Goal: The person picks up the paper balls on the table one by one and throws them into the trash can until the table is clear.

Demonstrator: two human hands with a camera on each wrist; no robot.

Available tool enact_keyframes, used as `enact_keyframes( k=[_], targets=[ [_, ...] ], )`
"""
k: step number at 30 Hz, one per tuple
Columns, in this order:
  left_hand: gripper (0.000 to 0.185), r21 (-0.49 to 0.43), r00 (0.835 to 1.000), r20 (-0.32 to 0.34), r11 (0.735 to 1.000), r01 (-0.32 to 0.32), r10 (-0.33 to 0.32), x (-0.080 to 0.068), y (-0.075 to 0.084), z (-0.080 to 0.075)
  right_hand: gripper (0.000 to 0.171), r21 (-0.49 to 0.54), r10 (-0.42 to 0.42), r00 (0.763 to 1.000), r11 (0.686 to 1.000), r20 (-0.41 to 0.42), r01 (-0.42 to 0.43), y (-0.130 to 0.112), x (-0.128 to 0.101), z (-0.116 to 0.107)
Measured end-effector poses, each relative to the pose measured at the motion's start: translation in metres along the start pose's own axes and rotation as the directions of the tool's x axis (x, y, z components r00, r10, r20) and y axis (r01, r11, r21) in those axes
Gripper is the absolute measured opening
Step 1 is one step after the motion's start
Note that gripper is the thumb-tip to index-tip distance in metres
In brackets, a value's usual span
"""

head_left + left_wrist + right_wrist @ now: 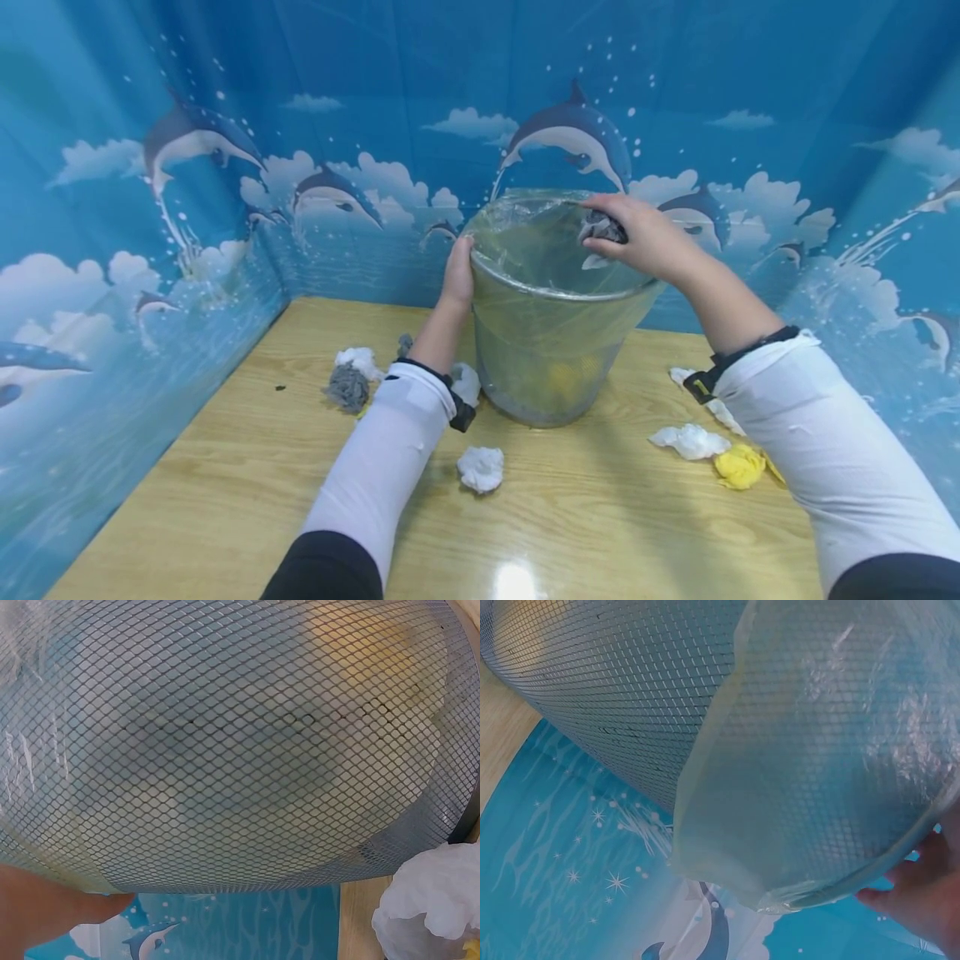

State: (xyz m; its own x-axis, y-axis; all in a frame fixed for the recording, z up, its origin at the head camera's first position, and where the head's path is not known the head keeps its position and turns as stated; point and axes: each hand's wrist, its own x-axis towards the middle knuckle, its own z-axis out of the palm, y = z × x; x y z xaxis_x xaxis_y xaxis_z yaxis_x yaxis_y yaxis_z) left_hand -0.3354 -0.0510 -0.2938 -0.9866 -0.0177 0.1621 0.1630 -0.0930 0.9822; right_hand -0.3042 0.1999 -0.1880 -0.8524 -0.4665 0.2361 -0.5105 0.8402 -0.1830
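A mesh wastebasket (pixel 551 350) lined with a thin translucent yellowish bag (pixel 517 221) stands upright on the table. At its left rim my left hand (pixel 457 279) grips the side, thumb near the top edge; the other fingers are mostly hidden. Over the right side of the opening, my right hand (pixel 633 233) holds a crumpled grey paper (pixel 602 226) between thumb and fingers. Just below that thumb shows a small white piece (pixel 596 262). Yellow paper (pixel 570 377) shows through the mesh near the bottom. In the right wrist view, the fingers (pixel 911 889) are by the rim.
Crumpled white (pixel 362 362) and grey paper (pixel 347 387) lie left of the wastebasket. A white ball (pixel 481 468) lies in front. White (pixel 692 441) and yellow crumpled pieces (pixel 740 467) lie at the right, near my right forearm. A dolphin-patterned curtain (pixel 420 83) surrounds the wooden table (pixel 585 533).
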Motion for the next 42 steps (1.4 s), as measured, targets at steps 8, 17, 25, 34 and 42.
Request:
enact_keyframes(
  k=[8,17,25,34,42],
  targets=[
    [0.056,0.000,1.000,0.004,1.000,0.012,-0.012,0.000,0.002,0.000,0.080,-0.063,0.069,0.997,0.996,0.043,-0.067,0.000,-0.002,0.001],
    [0.053,-0.016,1.000,0.017,1.000,0.013,-0.013,-0.001,0.000,0.000,0.081,-0.057,0.074,0.996,0.996,0.040,-0.071,0.005,-0.006,0.002],
    [0.054,-0.015,1.000,0.010,1.000,-0.019,0.019,-0.001,0.000,0.002,0.082,-0.045,0.117,0.992,0.992,0.040,-0.115,0.010,-0.010,0.000],
    [0.037,-0.035,1.000,-0.001,0.999,0.001,-0.001,0.001,0.002,0.002,0.083,-0.033,0.145,0.988,0.989,0.051,-0.143,0.015,-0.010,-0.003],
    [0.041,-0.025,1.000,-0.013,1.000,-0.014,0.014,0.001,0.001,0.002,0.083,-0.017,0.169,0.985,0.985,0.025,-0.169,0.018,-0.013,-0.011]
  ],
)
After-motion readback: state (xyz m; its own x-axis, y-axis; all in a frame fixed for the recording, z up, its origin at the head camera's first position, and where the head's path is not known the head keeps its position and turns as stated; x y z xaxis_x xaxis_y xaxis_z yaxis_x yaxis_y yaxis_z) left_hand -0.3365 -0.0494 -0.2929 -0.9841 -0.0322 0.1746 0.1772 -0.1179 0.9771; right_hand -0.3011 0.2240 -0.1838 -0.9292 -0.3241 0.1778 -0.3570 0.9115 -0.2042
